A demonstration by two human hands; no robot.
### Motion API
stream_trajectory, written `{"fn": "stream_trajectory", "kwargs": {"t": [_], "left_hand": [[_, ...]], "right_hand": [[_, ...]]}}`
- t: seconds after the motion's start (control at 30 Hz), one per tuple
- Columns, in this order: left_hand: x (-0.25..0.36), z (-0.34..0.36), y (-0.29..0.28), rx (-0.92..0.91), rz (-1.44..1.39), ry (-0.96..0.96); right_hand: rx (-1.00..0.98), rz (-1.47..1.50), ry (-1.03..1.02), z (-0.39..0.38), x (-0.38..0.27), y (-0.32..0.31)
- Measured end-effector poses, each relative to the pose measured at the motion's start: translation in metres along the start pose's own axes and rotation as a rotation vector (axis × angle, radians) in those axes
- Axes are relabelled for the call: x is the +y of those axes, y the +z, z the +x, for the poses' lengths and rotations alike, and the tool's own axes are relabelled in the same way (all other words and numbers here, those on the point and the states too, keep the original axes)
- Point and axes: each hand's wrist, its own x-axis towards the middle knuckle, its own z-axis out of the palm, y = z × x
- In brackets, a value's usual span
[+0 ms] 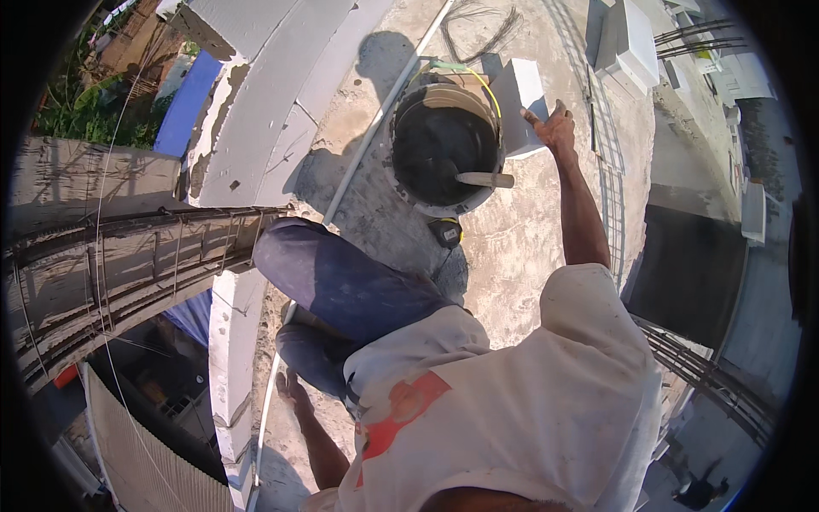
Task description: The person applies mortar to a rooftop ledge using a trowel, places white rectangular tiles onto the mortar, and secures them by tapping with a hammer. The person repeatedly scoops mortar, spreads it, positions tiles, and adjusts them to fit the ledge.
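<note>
My right hand (554, 130) reaches forward with its fingers apart. Its thumb side is at the right edge of a white building block (519, 107), touching or very close to it. Left of the block stands a round bucket (399, 162) with dark grey wet mix (435, 141) inside. A tool's wooden handle (486, 179) sticks out over the bucket's rim; its other end is sunk in the mix. Low at the left, beside my bent leg, my left hand (292, 391) holds nothing visible, its fingers stretched out near a long white pipe (363, 149).
A black tape measure (445, 232) lies just below the bucket. Loose thin wire (482, 38) is on the concrete at the far end. A low white block wall (273, 102) runs along the left, with a drop beyond it. Rebar (153, 264) juts out there; a wire-mesh strip (610, 188) lies right.
</note>
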Motion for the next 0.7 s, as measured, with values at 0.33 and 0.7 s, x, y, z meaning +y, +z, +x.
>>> {"fn": "stream_trajectory", "kwargs": {"t": [0.33, 0.7], "left_hand": [[0.058, 0.015, -0.054, -0.067, 0.064, 0.133], [0.126, 0.011, -0.031, -0.340, 0.127, 0.370]], "right_hand": [[-0.190, 0.062, 0.254, 0.015, 0.003, -0.010], [-0.177, 1.348, 0.284, -0.097, 0.034, -0.177]]}}
